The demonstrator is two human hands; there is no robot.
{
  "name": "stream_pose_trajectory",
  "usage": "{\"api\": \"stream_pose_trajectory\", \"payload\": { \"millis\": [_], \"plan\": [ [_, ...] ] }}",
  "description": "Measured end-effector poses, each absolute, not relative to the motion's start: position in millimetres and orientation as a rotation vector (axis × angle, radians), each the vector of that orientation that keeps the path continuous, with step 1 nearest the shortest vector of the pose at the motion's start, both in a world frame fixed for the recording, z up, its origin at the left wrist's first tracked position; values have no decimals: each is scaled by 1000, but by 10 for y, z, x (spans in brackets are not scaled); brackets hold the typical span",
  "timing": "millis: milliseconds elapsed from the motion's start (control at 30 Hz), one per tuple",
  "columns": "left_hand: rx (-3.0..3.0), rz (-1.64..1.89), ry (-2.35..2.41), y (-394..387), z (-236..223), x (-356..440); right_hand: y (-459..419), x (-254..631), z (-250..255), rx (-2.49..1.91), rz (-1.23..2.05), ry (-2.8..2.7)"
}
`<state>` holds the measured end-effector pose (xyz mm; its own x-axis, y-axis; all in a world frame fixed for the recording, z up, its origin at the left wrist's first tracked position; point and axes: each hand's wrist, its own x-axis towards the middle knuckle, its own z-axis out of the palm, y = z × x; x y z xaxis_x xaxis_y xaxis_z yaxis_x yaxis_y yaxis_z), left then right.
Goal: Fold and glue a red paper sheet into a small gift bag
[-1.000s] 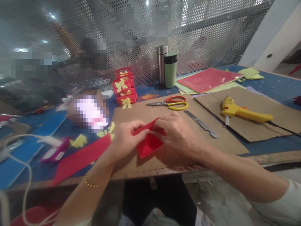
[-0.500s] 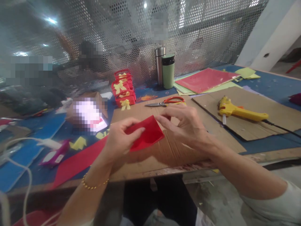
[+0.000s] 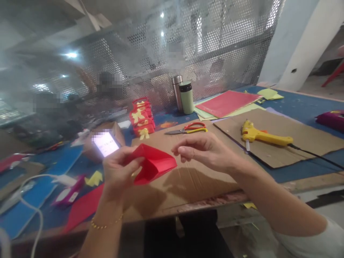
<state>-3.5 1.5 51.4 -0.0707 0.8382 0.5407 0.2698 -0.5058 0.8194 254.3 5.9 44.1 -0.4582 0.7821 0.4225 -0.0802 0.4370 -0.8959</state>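
Note:
A folded red paper pouch [image 3: 154,163] is tilted above the cardboard, its mouth spread and facing right. My left hand [image 3: 122,168] grips its left side, thumb in front and the other fingers mostly hidden behind the paper. Just off the pouch's right edge, my right hand [image 3: 205,152] has loosely curled fingers, with nothing visible between them. Scissors [image 3: 188,129] with red and yellow handles lie on the cardboard sheet [image 3: 196,182] beyond the hands. A red paper strip [image 3: 86,208] rests at the left, partly behind my left forearm.
A yellow glue gun [image 3: 264,135] lies on another cardboard piece at right, its cord running right. Small red bags [image 3: 142,116] with yellow bows stand at the back, near a green tumbler [image 3: 186,98] and steel flask [image 3: 177,89]. A lit phone [image 3: 106,145] leans at left.
The pouch has shifted left and turned, and its mouth shows wider. My right hand has come away from its upper corner. The camera view has tilted up slightly.

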Motion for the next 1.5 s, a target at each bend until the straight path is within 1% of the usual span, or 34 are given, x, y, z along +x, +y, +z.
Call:
{"api": "stream_pose_trajectory", "payload": {
  "millis": [100,267,467,600,933,1067,1333,1500],
  "plan": [
    [1730,1624,1197,12,524,-24,32,2520,440,-604,1234,-1811],
    [1719,1619,1210,23,519,-16,21,2447,392,-616,1109,-1858],
    [1772,1617,1199,30,498,-36,31,2462,399,-645,1151,-1846],
    [1938,1531,1233,18,491,-28,52,2488,393,-837,923,-1943],
    [2191,1362,1246,55,425,-64,57,2450,332,-953,443,-2212],
    [2167,1307,1289,41,445,-36,14,2408,380,-1017,331,-2293],
    [1981,1310,1338,-22,512,67,1,2412,409,-1001,333,-2354],
    [1924,1329,1349,-1,532,16,20,2470,379,-985,408,-2327]
  ]
}}
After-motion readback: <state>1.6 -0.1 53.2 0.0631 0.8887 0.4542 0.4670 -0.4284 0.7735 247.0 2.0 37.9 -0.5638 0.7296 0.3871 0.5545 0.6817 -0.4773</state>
